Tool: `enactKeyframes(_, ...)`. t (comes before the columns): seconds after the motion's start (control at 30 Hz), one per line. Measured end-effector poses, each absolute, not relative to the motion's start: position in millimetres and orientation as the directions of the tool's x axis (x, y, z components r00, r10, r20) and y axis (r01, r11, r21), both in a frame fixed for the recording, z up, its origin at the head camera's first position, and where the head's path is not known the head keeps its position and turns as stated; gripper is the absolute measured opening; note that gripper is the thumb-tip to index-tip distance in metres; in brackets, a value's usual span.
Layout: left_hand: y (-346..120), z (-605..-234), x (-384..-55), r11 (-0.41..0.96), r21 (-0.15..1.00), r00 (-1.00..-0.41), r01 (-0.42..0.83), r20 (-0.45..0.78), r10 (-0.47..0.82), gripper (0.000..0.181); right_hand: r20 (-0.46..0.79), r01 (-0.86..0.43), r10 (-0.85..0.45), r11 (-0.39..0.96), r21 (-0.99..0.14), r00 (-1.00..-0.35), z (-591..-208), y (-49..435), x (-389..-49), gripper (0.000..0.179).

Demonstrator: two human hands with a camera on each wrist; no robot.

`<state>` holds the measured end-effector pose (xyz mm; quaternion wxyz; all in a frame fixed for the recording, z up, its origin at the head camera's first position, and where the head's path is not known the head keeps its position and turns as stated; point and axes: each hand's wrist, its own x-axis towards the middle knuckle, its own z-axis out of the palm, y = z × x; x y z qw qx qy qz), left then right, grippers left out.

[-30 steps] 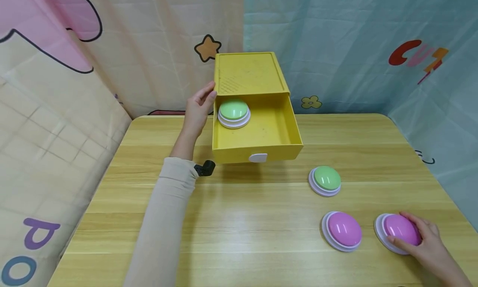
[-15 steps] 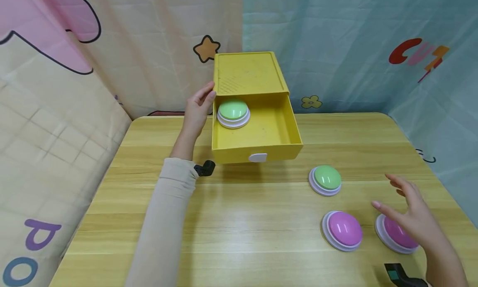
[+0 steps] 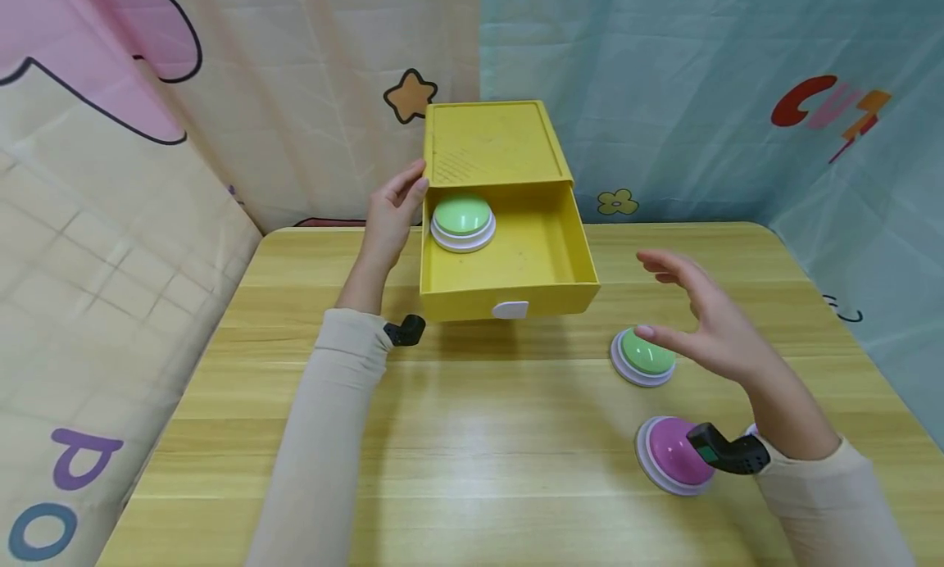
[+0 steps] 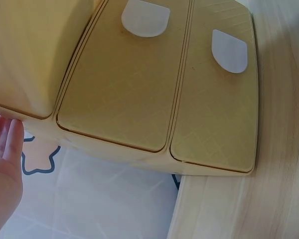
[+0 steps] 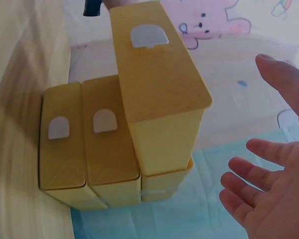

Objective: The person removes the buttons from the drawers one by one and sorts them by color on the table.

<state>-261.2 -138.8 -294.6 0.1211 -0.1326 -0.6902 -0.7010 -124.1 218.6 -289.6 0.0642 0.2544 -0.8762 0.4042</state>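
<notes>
A yellow drawer unit [image 3: 494,145] stands at the back of the table with its top drawer [image 3: 538,260] pulled out. A green dome buzzer button [image 3: 462,216] on a white base sits in the drawer's back left. My left hand [image 3: 391,215] touches the unit's left side, its fingers fairly straight in the left wrist view. My right hand [image 3: 708,317] is in the air right of the drawer, fingers spread and holding nothing. It partly overlaps a second green buzzer button [image 3: 643,358] on the table.
A pink buzzer button [image 3: 674,456] lies nearer the front, partly behind the right wrist camera [image 3: 730,451]. Another pink one is almost wholly hidden by the right forearm. Two lower drawers [image 4: 119,84] are closed. Printed curtains [image 3: 664,83] hang behind the wooden table [image 3: 516,469].
My right hand has let go of the far-right pink buzzer button, which stays on the table, and moved up and left towards the drawer. The left hand stays at the unit's side.
</notes>
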Motion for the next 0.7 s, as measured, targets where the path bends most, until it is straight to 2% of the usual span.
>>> enactKeyframes(0.17, -138.9, -294.3, -261.6, -0.016, 0.937, -0.936, 0.350, 0.350, 0.016, 0.042, 0.341, -0.591, -0.516, 0.463, -0.660, -0.785, -268.5, 188.0, -155.5, 0.073)
enactKeyframes(0.3, -138.5, -294.0, -261.4, -0.026, 0.935, -0.935, 0.353, 0.354, 0.015, 0.041, 0.311, -0.620, -0.597, 0.426, -0.658, -0.740, -256.7, 163.4, -181.6, 0.068)
enactKeyframes(0.47, -138.4, -295.0, -261.9, -0.044, 0.934, -0.934, 0.355, 0.356, 0.012, 0.041, 0.197, -0.584, -0.645, 0.465, -0.666, -0.738, -245.8, 135.4, -209.8, 0.068)
enactKeyframes(0.7, -140.5, -304.1, -271.5, -0.060, 0.935, -0.937, 0.350, 0.350, 0.006, 0.041, 0.027, -0.560, -0.696, 0.552, -0.618, -0.717, -239.6, 109.6, -239.3, 0.077)
